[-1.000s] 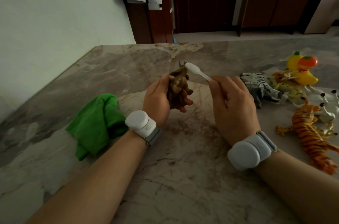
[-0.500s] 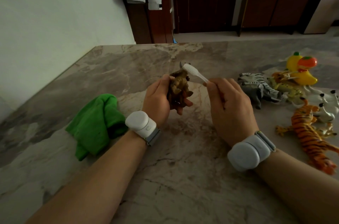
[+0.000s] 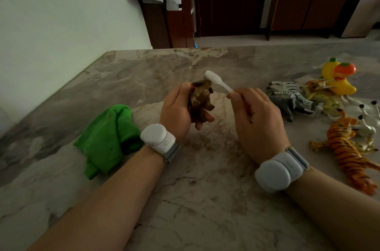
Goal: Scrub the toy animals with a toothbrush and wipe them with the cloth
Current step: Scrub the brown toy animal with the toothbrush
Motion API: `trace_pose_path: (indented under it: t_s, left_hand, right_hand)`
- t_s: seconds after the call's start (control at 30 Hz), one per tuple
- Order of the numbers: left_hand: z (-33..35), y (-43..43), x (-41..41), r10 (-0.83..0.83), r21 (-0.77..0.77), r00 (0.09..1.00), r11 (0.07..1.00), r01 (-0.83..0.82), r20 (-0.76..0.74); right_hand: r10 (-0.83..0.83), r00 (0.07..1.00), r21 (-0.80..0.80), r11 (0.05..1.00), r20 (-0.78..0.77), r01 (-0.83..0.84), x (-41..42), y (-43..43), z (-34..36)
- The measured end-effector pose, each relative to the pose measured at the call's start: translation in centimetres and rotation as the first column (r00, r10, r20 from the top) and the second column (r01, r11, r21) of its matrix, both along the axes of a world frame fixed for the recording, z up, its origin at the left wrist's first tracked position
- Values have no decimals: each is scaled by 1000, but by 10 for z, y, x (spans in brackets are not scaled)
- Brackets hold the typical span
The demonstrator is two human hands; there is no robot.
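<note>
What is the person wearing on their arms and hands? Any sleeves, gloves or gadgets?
No sleeves or gloves: both forearms are bare, as are the left hand and right hand. Each wrist carries a rounded white pod on a grey strap: the left wrist pod has a small oval button on its side, the right wrist pod looks plain. No cables show.

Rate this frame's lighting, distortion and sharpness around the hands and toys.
Head view: dim, flat indoor light, with no glare or hard shadows on the marble table. Head view: wide-angle distortion tilts the far cabinets and stretches the tiger toy at the right edge. Head view: the brown toy in the left hand reads dark and soft, while the white toothbrush in the right hand stands out.
</note>
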State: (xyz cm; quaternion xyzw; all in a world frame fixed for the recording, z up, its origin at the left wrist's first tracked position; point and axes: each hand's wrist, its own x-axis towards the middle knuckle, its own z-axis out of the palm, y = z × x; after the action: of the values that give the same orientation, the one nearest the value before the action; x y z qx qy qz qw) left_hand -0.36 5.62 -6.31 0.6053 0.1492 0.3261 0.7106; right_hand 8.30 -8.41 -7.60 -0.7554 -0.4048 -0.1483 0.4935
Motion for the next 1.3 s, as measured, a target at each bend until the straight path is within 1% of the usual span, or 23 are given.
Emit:
trace_pose_path:
  t_s: [0.1, 0.2, 0.33, 0.5, 0.63, 0.7, 0.8, 0.87, 0.97, 1.1, 1.2, 1.3]
  left_hand:
    - [0, -1, 0, 30, -4, 999, 1000, -30, 13]
    - [0, 0, -1, 12, 10, 1000, 1000, -12, -4]
    - [0, -1, -1, -5, 36, 999, 999, 7, -35]
    - [3, -5, -1, 54, 25, 998, 998, -54, -7]
    - [3, -3, -2, 51, 18, 999, 999, -50, -5]
    - [3, -4, -3, 45, 31, 999, 999, -44, -14]
    - [2, -4, -3, 32, 66, 999, 997, -30, -18]
    - [1, -4, -2, 37, 65, 999, 997, -36, -9]
    - [-1, -2, 0, 47, 61, 999, 997, -47, 3]
    - [0, 1, 0, 58, 32, 998, 998, -58, 10]
    - [-1, -1, -1, 37, 60, 999, 998, -36, -4]
    - [-3, 0, 0, 24, 100, 1000, 995, -23, -17]
  right_hand:
    - [45, 999, -46, 998, 3, -45, -2, 0, 0]
    - [2, 1000, -17, 1000, 18, -2, 0, 1, -1]
    - [-53, 999, 8, 999, -4, 54, 2, 0, 0]
    - [19, 1000, -21, 1000, -16, -19, -2, 0, 1]
    - [61, 998, -39, 997, -25, -62, -2, 0, 0]
    - [52, 998, -40, 998, -25, -53, -2, 0, 0]
    - [-1, 1000, 11, 1000, 16, 1, 0, 1, -1]
    - [-26, 1000, -1, 1000, 16, 26, 1, 1, -1]
    - [19, 1000, -26, 999, -9, -19, 0, 0, 0]
    - [70, 998, -53, 996, -3, -70, -2, 0, 1]
    - [21, 1000, -29, 999, 11, -20, -1, 0, 1]
    - [-65, 997, -2, 998, -34, 65, 3, 1, -1]
